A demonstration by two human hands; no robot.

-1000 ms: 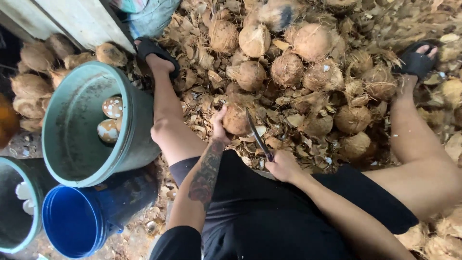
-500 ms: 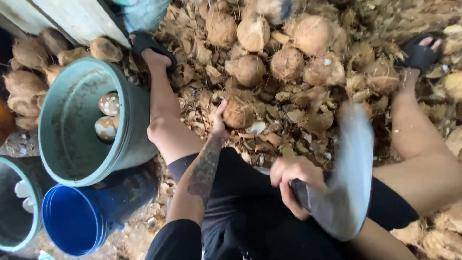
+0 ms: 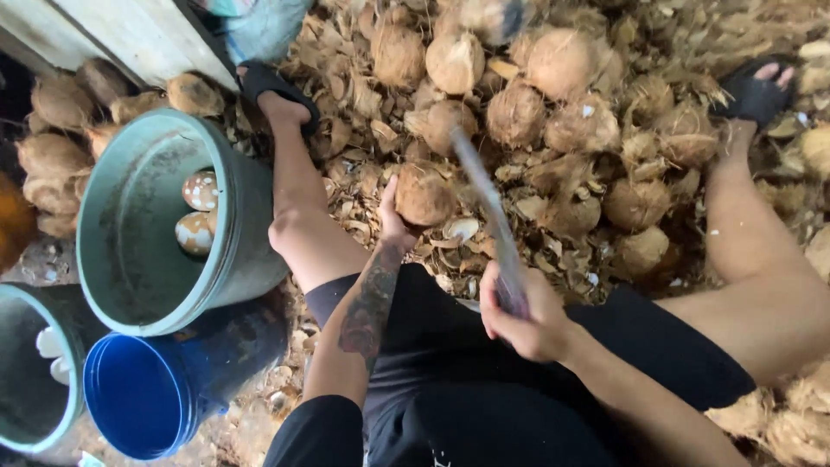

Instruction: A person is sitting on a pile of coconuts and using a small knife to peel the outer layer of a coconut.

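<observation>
My left hand [image 3: 395,223] grips a brown husked coconut [image 3: 425,194] and holds it on the ground between my legs. A long cleaver [image 3: 487,207] is in my right hand [image 3: 525,313]; its blurred blade angles up and to the left, with the tip just right of the coconut. I sit on the ground in black shorts, with my knees spread and black sandals on both feet.
A heap of husked coconuts [image 3: 553,95] and shell chips fills the ground ahead. At my left a grey-green bucket [image 3: 130,268] holds two peeled coconuts [image 3: 197,212]. A blue bucket [image 3: 138,406] and another grey bucket [image 3: 26,380] lie lower left.
My right hand lifted the cleaver off the coconut, swung it back to the right, and has now brought the blade down beside the coconut again. My left hand kept its hold.
</observation>
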